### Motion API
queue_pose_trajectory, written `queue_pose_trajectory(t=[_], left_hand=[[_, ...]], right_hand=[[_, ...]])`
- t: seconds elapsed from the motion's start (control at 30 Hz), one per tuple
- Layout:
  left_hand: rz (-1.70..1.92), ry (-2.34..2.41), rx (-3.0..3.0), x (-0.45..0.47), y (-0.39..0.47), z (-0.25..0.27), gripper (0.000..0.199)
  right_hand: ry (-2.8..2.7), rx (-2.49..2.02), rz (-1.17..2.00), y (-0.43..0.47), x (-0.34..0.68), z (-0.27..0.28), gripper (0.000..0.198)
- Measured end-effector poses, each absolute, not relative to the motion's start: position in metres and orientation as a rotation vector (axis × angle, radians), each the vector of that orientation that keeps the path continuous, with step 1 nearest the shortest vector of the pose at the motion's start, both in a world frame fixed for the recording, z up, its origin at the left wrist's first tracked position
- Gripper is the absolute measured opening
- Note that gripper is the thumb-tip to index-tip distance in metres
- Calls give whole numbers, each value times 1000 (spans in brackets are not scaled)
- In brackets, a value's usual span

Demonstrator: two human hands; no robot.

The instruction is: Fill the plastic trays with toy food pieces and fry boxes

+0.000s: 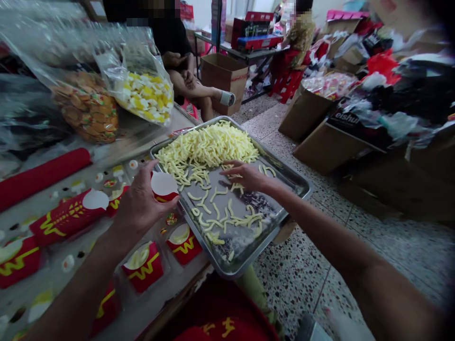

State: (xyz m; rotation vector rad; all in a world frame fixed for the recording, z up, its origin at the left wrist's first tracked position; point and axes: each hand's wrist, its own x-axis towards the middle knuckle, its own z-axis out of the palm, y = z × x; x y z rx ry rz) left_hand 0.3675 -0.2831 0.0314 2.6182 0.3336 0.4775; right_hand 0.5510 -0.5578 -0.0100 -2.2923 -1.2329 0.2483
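A small red paper fries carton with a white inside (164, 184) sits in my left hand (137, 206), gripped between thumb and fingers beside the tray's left edge. My right hand (247, 176) reaches over the metal tray (307, 189), its fingers stretched out low near some pale yellow toy fries. I cannot tell whether the fingertips touch any. A big heap of these fries (213, 144) fills the tray's far end, and loose ones (227, 220) lie scattered nearer me. Left of the tray stand red cartons with fries inside, one here (144, 267) and another (184, 244) closer to it.
A stack of nested red cartons (71, 215) and a red roll (42, 177) lie on the table at left. Behind are bags of cookie-like pieces (87, 109) and yellow-white pieces (145, 97). A seated person (177, 57) is beyond; cardboard boxes (327, 147) stand right.
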Motion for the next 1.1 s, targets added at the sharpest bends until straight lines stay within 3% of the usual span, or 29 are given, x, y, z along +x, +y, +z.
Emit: queue_pose_trajectory(t=[0.1,0.17,0.33,0.5,0.67,1.1], left_hand=[[485,391,2578,371,-285,27,94],[500,479,2529,375,-290,28,98],[530,479,2495,378,-301,32,92],[554,513,2476,358,-287,29,92],[519,543,2465,346,-283,24,91],[473,571,2485,321,-268,24,89]], right_hand=[[-1002,-2297,35,-581,555,-5,32],[-974,-2343,75,-588,547,0,22],[-1584,-2361,370,-577,511,11,23],[-1968,-2354,380,-565,503,4,11],[-1775,-2198,265,-554,509,1,12],[-2169,-2030,237,-500,525,-8,18]])
